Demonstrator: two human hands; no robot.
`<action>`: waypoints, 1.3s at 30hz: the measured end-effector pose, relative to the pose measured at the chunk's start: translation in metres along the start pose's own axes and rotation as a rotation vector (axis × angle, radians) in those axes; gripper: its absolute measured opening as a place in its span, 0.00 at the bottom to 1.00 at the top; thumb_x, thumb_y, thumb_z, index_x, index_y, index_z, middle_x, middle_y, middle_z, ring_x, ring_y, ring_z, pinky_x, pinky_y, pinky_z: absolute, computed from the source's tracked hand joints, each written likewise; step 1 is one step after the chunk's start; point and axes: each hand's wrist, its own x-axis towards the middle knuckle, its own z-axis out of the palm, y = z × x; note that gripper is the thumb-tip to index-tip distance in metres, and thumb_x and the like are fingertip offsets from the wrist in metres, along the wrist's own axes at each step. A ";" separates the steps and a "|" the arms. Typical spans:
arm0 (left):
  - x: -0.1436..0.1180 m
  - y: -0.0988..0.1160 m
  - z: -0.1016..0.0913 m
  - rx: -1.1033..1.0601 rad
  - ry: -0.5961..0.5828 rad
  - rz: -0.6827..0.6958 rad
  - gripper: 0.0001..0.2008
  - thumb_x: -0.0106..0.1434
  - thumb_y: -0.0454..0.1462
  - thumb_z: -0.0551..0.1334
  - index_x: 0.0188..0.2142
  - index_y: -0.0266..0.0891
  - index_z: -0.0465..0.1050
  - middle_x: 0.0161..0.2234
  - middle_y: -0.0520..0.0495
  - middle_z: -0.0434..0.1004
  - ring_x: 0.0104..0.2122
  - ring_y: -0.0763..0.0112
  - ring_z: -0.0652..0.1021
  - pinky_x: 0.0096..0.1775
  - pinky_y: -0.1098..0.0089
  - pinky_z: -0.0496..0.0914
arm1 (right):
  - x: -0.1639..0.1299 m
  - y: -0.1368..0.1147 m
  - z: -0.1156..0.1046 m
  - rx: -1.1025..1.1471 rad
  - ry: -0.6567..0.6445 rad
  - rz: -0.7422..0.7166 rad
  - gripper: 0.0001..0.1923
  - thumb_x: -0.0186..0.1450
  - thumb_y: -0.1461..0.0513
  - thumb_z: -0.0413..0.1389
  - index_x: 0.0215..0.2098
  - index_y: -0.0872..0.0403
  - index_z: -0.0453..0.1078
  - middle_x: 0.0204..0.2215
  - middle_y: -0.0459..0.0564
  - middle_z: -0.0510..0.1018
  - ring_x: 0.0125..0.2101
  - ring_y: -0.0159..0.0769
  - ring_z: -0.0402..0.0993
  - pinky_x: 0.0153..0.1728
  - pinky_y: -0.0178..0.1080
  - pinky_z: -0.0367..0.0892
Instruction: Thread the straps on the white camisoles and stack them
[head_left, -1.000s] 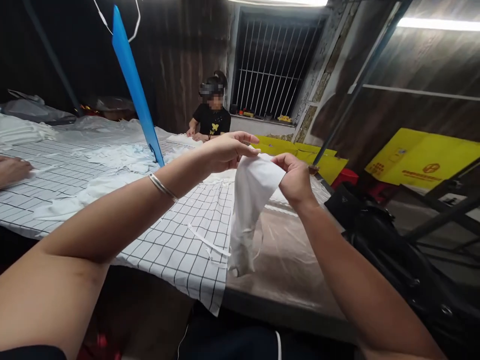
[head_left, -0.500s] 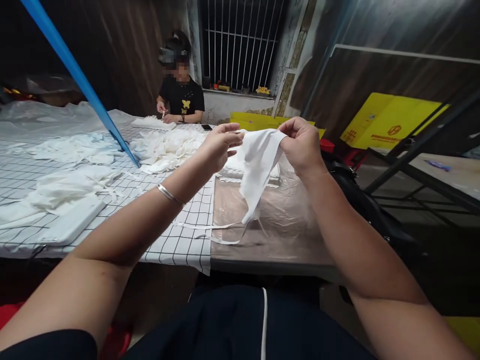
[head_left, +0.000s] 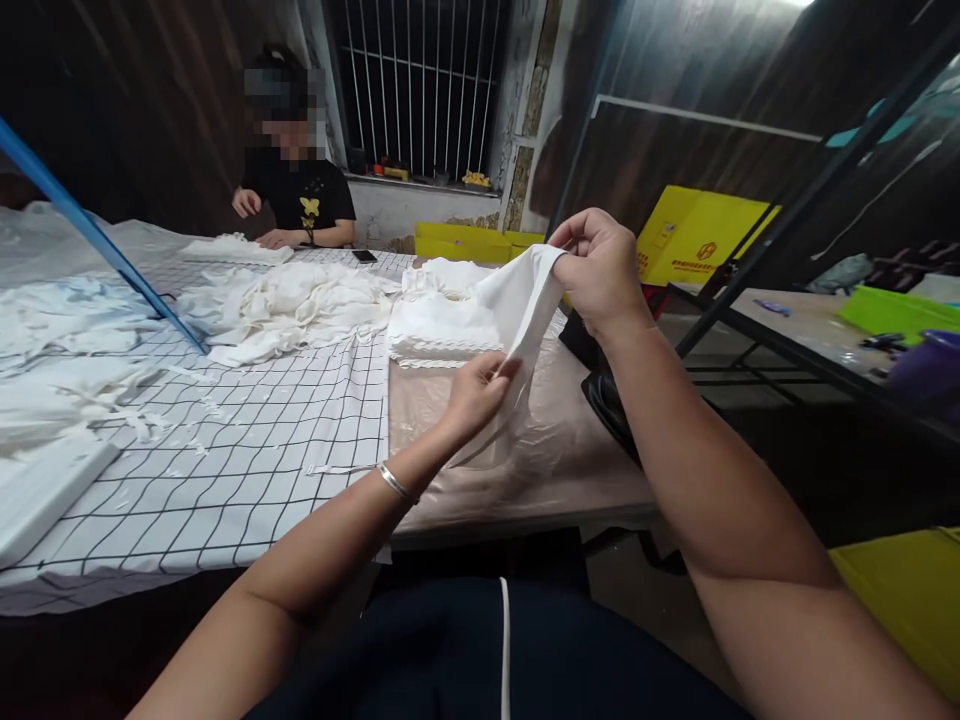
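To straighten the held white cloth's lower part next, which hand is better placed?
Probably the left hand: it grips the white cloth lower down, while the right hand holds the upper end.

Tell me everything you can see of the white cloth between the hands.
The white cloth looks like thin, soft, plain fabric. It slants above the plastic-covered tabletop: the right hand pinches its upper end, the left hand holds its edge lower down. A narrow strip, apparently part of it, hangs below the left hand. In view it overlaps the stack of white cloths; whether they touch is unclear.
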 end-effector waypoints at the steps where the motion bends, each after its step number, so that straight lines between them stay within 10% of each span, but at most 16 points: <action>1: 0.005 -0.001 -0.009 0.096 0.016 0.016 0.13 0.64 0.41 0.57 0.24 0.39 0.67 0.24 0.52 0.70 0.27 0.71 0.71 0.29 0.72 0.63 | -0.001 0.001 -0.006 -0.024 -0.001 0.011 0.05 0.60 0.68 0.59 0.33 0.55 0.67 0.26 0.44 0.68 0.30 0.34 0.70 0.31 0.35 0.66; 10: 0.009 0.020 -0.122 1.228 0.160 0.009 0.09 0.60 0.36 0.55 0.27 0.41 0.74 0.32 0.43 0.74 0.35 0.56 0.75 0.35 0.64 0.64 | -0.064 0.029 -0.031 -0.585 -0.296 0.297 0.13 0.50 0.74 0.58 0.28 0.52 0.64 0.22 0.43 0.69 0.26 0.37 0.66 0.27 0.35 0.55; 15: -0.064 -0.001 -0.137 1.444 -0.135 -0.088 0.12 0.60 0.35 0.55 0.36 0.43 0.78 0.32 0.41 0.73 0.34 0.53 0.75 0.37 0.61 0.65 | -0.161 0.046 -0.034 -0.634 -0.526 0.453 0.14 0.52 0.73 0.57 0.31 0.51 0.63 0.23 0.43 0.69 0.26 0.37 0.66 0.27 0.35 0.53; 21: -0.123 -0.034 -0.153 0.976 -0.601 -0.248 0.27 0.57 0.55 0.61 0.50 0.43 0.74 0.41 0.42 0.73 0.39 0.56 0.75 0.39 0.62 0.69 | -0.230 0.057 -0.052 0.039 -0.953 0.750 0.24 0.50 0.56 0.67 0.42 0.52 0.65 0.31 0.45 0.71 0.30 0.35 0.68 0.30 0.35 0.65; 26: -0.090 -0.051 -0.143 0.919 -0.433 -0.203 0.26 0.63 0.51 0.57 0.54 0.39 0.70 0.44 0.40 0.71 0.43 0.57 0.74 0.43 0.61 0.69 | -0.216 0.080 -0.036 -0.025 -0.765 0.636 0.20 0.56 0.55 0.62 0.44 0.52 0.68 0.38 0.49 0.72 0.33 0.36 0.68 0.38 0.38 0.67; 31: -0.057 -0.067 -0.125 0.953 -0.538 -0.396 0.17 0.56 0.43 0.64 0.44 0.39 0.73 0.40 0.42 0.75 0.41 0.56 0.75 0.42 0.62 0.68 | -0.213 0.096 -0.013 -0.229 -0.838 0.627 0.14 0.51 0.58 0.66 0.35 0.52 0.71 0.32 0.47 0.74 0.33 0.39 0.69 0.34 0.37 0.64; 39: -0.033 -0.043 -0.139 -0.005 -0.393 -0.388 0.17 0.45 0.43 0.72 0.22 0.37 0.67 0.37 0.45 0.75 0.36 0.67 0.74 0.38 0.67 0.68 | -0.199 0.091 -0.024 0.538 -0.563 0.908 0.23 0.45 0.52 0.71 0.30 0.54 0.68 0.30 0.45 0.74 0.30 0.35 0.70 0.30 0.33 0.65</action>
